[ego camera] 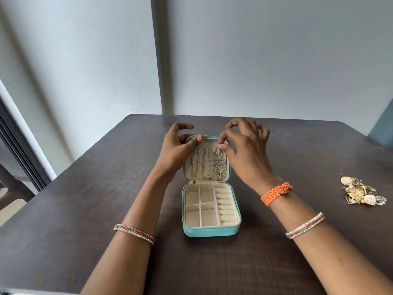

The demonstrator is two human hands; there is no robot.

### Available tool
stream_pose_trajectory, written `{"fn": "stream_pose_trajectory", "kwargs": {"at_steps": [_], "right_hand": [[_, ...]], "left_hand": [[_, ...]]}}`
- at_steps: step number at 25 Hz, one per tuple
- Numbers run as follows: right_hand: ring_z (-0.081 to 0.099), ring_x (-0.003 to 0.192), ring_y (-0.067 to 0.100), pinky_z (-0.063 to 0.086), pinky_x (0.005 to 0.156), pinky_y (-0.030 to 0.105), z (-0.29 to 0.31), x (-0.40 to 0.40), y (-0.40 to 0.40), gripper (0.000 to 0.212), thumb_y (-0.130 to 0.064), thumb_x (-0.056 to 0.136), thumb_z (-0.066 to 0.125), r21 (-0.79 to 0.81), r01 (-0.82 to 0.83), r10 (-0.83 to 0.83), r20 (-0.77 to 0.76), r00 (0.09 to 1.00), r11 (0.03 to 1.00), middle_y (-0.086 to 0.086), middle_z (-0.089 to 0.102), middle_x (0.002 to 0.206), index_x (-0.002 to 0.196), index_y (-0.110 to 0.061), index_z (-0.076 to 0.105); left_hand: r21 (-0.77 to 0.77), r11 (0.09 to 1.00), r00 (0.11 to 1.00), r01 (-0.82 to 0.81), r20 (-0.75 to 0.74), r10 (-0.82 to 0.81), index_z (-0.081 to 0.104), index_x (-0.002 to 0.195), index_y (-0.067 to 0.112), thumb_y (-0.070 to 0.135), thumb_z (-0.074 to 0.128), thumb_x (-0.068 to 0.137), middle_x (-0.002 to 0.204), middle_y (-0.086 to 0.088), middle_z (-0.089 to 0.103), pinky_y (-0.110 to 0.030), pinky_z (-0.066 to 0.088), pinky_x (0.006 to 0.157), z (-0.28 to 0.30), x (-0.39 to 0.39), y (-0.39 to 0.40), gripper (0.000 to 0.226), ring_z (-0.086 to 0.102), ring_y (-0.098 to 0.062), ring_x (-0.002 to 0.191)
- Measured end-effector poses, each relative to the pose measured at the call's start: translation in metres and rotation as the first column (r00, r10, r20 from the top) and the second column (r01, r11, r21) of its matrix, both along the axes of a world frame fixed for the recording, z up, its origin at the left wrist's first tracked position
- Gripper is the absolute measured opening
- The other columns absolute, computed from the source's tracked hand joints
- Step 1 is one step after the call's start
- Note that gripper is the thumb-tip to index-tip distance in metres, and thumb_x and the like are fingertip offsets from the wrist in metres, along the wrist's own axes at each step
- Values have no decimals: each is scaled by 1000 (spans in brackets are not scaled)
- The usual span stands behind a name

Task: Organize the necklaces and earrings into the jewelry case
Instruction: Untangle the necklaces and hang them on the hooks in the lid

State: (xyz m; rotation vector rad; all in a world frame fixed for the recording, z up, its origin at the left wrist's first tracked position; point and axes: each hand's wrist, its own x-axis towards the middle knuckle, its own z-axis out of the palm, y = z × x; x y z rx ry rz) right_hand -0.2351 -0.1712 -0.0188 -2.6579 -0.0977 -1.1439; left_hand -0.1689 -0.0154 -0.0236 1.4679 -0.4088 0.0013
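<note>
At the far left a dark door frame [19,150] runs down beside the pale wall [85,60]. The dark wooden surface [85,188] fills the lower part of the view. The left forearm crosses it, with a beaded bangle [134,233] near mid-forearm. The left hand [178,145] holds the top left corner of the lid, the thumb pressing on the lid's cream lining and the fingers [182,126] curled over and behind the lid's edge.

In the middle the turquoise jewelry case [210,232] stands open on the surface, its lid upright. Three silver necklaces [204,165] hang side by side inside the lid. The base has four square compartments on the left and a row of ring rolls on the right, all without jewelry.

The right hand [246,150] pinches the top of the rightmost necklace [220,165] between thumb and forefinger at the lid's upper right, the other fingers arched and spread. An orange woven band [276,193] sits on that wrist, and a second bangle [305,225] further up the arm.

Well apart to the right, a pile of gold and shell-like earrings [361,193] lies on the surface.
</note>
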Motion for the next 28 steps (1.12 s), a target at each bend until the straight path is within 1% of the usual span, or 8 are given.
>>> {"fn": "stream_pose_trajectory", "kwargs": {"at_steps": [3,6,9,12,14,16,21,28], "right_hand": [[47,114,21,17,95,35,-4,3,0,20,-5,74,73,-64,-23,22,-26,999,998,0,58,111,80,-24,69],[44,116,19,15,92,31,-6,3,-2,22,-4,73,65,-6,-46,46,-49,998,999,1,57,114,76,-25,68],[39,121,17,13,91,30,-3,2,-7,13,-19,68,58,20,-103,105,-117,988,994,-5,57,118,66,-27,68],[34,128,20,11,99,36,-2,-1,-7,10,-36,64,59,-89,-104,81,-233,969,991,-8,53,127,64,-28,65],[30,132,21,9,104,41,-3,-3,-4,10,-39,65,64,-153,-86,40,-279,959,985,-7,49,133,67,-30,62],[28,134,21,9,106,45,-2,-4,-3,10,-37,67,67,-174,-71,20,-280,960,982,-6,47,135,71,-30,61],[29,134,21,9,108,46,1,-8,-2,12,-34,66,66,-189,-21,-32,-275,961,982,-5,47,136,77,-31,62],[31,133,24,7,108,50,5,-9,0,8,-36,71,67,-259,-2,-63,-246,967,966,-3,50,134,71,-28,66]], "left_hand": [[19,1000,1000,-25,-3,25,50,114,10,12,67,86,86,-10,66,-14,47,56,-2,1,-1,33,56,-9,66],[22,999,999,-42,-8,42,50,114,11,13,67,86,84,-9,65,-14,47,55,-4,3,-1,33,57,-8,64],[26,999,999,-48,-10,49,50,113,11,13,67,86,84,-8,65,-15,48,54,-5,3,-1,33,58,-9,65],[31,997,998,-64,-8,65,50,112,12,13,69,85,83,-8,64,-15,48,55,-6,4,-2,33,56,-10,65],[26,997,998,-68,-7,69,51,111,12,12,69,85,81,-6,63,-15,48,55,-6,4,-2,32,56,-8,64],[20,998,998,-68,-3,68,51,111,11,12,69,85,80,-6,63,-14,47,54,-6,3,-2,32,56,-7,63],[28,997,998,-69,1,69,51,113,12,13,70,84,85,-10,65,-17,49,57,-5,3,-1,34,57,-10,66],[44,995,996,-88,11,88,51,110,13,14,70,84,84,-9,65,-22,48,61,-5,3,-1,33,57,-13,68]]}}
